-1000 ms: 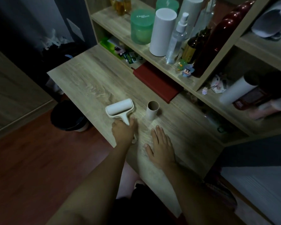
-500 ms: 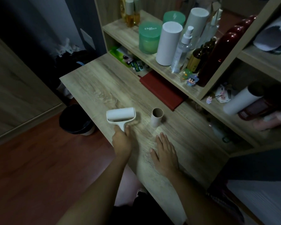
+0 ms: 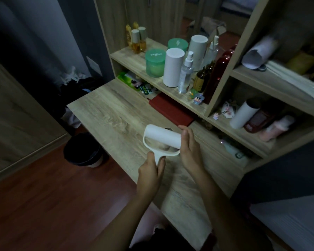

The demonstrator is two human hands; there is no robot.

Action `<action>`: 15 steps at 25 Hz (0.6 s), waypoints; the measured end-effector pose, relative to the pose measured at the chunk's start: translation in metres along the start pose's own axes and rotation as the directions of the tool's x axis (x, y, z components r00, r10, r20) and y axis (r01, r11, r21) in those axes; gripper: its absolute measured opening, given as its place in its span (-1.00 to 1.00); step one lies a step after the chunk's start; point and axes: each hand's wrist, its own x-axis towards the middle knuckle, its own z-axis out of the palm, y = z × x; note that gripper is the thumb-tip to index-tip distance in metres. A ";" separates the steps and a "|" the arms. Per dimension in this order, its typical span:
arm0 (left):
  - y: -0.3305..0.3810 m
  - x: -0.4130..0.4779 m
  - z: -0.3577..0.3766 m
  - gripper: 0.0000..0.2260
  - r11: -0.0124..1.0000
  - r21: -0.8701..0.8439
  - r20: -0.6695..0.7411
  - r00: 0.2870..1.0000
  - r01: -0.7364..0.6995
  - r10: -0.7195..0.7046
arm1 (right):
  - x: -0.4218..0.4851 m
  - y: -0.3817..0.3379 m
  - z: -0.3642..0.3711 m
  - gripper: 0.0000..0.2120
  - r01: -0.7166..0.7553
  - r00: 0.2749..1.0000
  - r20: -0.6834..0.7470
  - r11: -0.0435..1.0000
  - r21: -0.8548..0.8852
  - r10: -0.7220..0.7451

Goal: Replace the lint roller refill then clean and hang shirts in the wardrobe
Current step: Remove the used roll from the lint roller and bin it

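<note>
A white lint roller with a fresh white roll on it is held up above the wooden desk. My left hand grips its handle from below. My right hand closes around the right end of the roll, with the thumb in front and the fingers behind. The empty cardboard core stands on the desk behind the roller, and only its open top shows. No shirts or wardrobe rail are in view.
A red notebook lies at the back of the desk under the shelf. The shelf holds white cylinders, green jars, bottles and a spray bottle. Another white tube lies in a lower compartment. A black bin stands on the floor to the left.
My left hand has lifted the lint roller off the desk. My right hand has left the desk surface and taken hold of the roll's right end. The camera has tilted up.
</note>
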 end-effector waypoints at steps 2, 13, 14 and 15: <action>0.004 -0.002 0.005 -0.82 1.000 0.006 0.023 0.999 -0.029 0.029 | -0.004 -0.004 -0.002 -0.67 -0.012 1.000 -0.028 0.997 0.074 0.014; 0.019 0.022 -0.019 -0.60 0.945 -0.321 0.030 0.998 0.058 -0.051 | -0.004 0.001 -0.014 -0.81 -0.246 0.937 -0.166 0.919 0.309 0.306; 0.024 0.028 -0.022 -0.59 0.943 -0.333 0.036 0.999 0.020 -0.008 | -0.004 0.001 -0.014 -0.81 -0.241 0.938 -0.167 0.919 0.311 0.303; 0.027 0.031 -0.023 -0.58 0.942 -0.334 0.041 0.998 -0.025 0.042 | -0.005 0.000 -0.015 -0.82 -0.239 0.937 -0.171 0.917 0.319 0.304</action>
